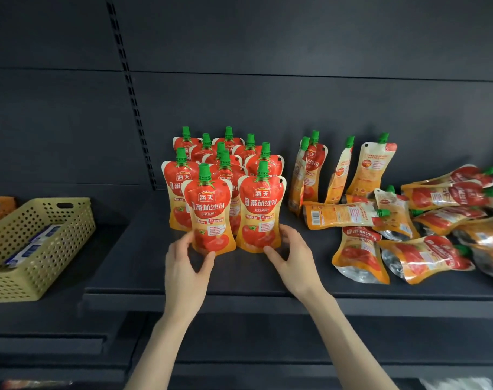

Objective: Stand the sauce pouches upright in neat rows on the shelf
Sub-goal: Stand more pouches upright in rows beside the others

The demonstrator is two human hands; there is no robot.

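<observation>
Two front pouches steadied upright, more lying flat to the right

The left hand (187, 266) pinches the base of the front-left pouch (210, 212) and the right hand (289, 253) cups the base of the front-right pouch (260, 211), both standing spout-up before the finished rows (225, 156) on the shelf (239, 280). The nearest fallen pouch (344, 215) lies to the right (long axis across the shelf, spout seemingly pointing right), so the right hand is nearer.

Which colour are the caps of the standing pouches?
Green; the caps show best in the head view, the only one.
</observation>
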